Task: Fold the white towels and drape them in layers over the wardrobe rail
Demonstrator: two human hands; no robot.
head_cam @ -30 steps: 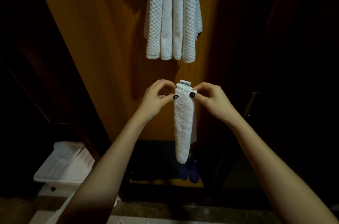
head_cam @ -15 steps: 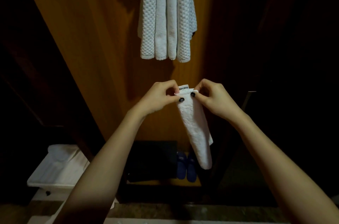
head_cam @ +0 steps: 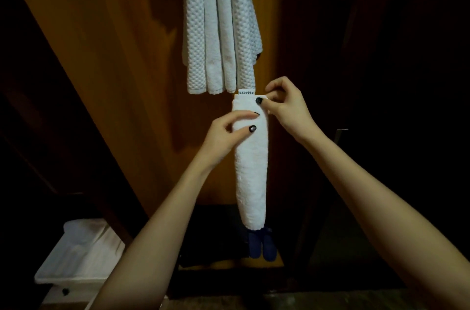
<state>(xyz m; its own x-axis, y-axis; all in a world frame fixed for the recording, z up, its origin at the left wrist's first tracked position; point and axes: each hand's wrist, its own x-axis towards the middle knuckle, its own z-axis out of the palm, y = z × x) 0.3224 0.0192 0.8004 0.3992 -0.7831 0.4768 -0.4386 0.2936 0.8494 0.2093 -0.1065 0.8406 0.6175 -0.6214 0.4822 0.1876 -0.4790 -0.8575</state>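
— Where is the folded towel (head_cam: pixel 250 170)?

— In the air in front of the wooden wardrobe panel (head_cam: pixel 114 81). It hangs straight down as a long narrow strip. Its top edge sits just under the lower ends of the hung towels (head_cam: pixel 218 30), a bunch of white waffle-weave ones draped from above the frame.

— Who has hold of it?

— Both hands. The right hand (head_cam: pixel 284 106) pinches the top right corner between thumb and forefinger, beside the small label (head_cam: pixel 246 92) that sticks up from the edge; its other fingers are curled in. The left hand (head_cam: pixel 226 131) is a little lower, with thumb and forefinger closed across the towel's left side and front.

— And below?

— The towel's rounded lower end hangs in front of a pair of dark blue slippers (head_cam: pixel 263 246) on the wardrobe floor. A white box (head_cam: pixel 76 259) stands at the lower left, well apart.
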